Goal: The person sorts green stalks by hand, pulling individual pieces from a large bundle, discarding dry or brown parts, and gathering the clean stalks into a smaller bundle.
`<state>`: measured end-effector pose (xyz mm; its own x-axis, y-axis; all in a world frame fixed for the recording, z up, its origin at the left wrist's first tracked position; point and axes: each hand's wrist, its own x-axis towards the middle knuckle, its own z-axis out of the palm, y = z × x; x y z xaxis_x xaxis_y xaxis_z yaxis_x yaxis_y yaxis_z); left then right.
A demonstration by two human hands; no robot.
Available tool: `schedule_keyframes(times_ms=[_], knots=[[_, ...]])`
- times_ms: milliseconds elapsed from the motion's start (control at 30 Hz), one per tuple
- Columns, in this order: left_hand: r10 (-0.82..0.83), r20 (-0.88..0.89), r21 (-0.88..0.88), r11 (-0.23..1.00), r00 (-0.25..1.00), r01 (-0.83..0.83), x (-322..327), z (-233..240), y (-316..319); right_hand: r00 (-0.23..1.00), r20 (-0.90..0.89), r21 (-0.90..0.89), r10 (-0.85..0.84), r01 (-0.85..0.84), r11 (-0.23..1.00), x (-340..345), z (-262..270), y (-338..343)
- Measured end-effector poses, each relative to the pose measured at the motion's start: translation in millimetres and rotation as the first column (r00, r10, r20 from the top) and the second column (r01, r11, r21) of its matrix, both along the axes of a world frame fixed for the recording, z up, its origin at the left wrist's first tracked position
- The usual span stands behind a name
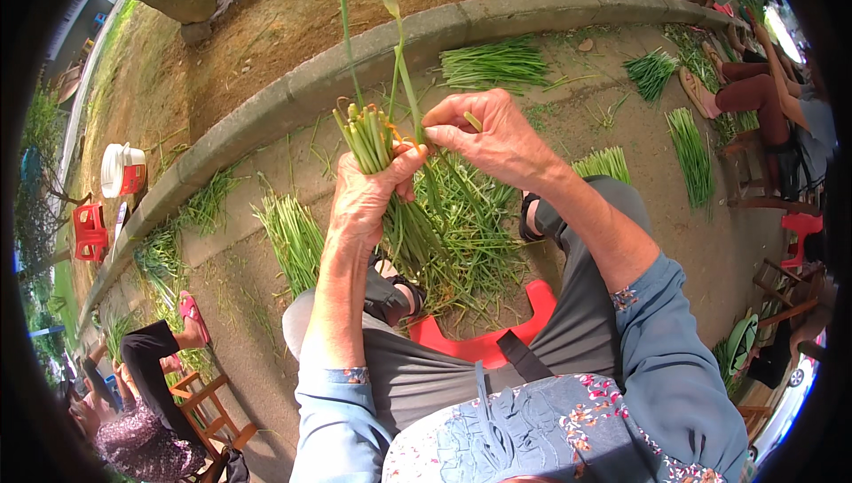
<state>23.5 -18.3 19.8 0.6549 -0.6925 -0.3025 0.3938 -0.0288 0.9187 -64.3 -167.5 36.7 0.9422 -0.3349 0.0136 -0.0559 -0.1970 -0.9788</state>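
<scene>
My left hand grips a bunch of green stalks, cut ends up and leafy ends hanging down. An orange tie shows at the bunch beside my left thumb. One longer scape with a pale bud rises above the bunch. At its lower part my right hand pinches with thumb and index finger, close to the left thumb. A short stem piece sticks out between the right fingers. Under my hands, a heap of loose green stalks and leaves covers the ground between my feet.
Stalk bundles lie on the paving: one by the curb, another left of my knee, several to the right. I sit on a red plastic stool. A white bucket stands beyond the curb. Other people sit at both sides.
</scene>
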Motion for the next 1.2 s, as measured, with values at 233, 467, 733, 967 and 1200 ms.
schedule_keyframes(times_ms=[233,467,733,967,1200], knots=[[0.028,0.07,0.038,0.999,0.997,-0.031,-0.3,-0.9,0.8,0.996,0.08,-0.168,-0.028,0.041,0.985,1.1,-5.0,5.4],[0.033,0.079,0.035,0.999,0.996,-0.036,0.0,3.1,3.2,0.999,0.006,-0.321,-0.037,0.037,0.946,-2.0,0.4,8.1],[-0.025,0.078,0.056,0.998,0.997,0.02,5.7,3.8,16.4,0.976,0.203,-0.716,-0.085,0.207,0.667,-0.2,-10.7,-3.0],[-0.074,0.019,0.058,0.996,0.997,0.072,4.3,11.5,25.8,0.896,0.228,-0.564,-0.381,0.44,0.699,-1.1,-3.3,-40.9],[-0.1,-0.178,-0.114,0.99,0.979,0.081,2.1,12.8,25.4,0.998,-0.034,-0.025,-0.059,0.058,0.998,-2.7,1.5,-26.2]])
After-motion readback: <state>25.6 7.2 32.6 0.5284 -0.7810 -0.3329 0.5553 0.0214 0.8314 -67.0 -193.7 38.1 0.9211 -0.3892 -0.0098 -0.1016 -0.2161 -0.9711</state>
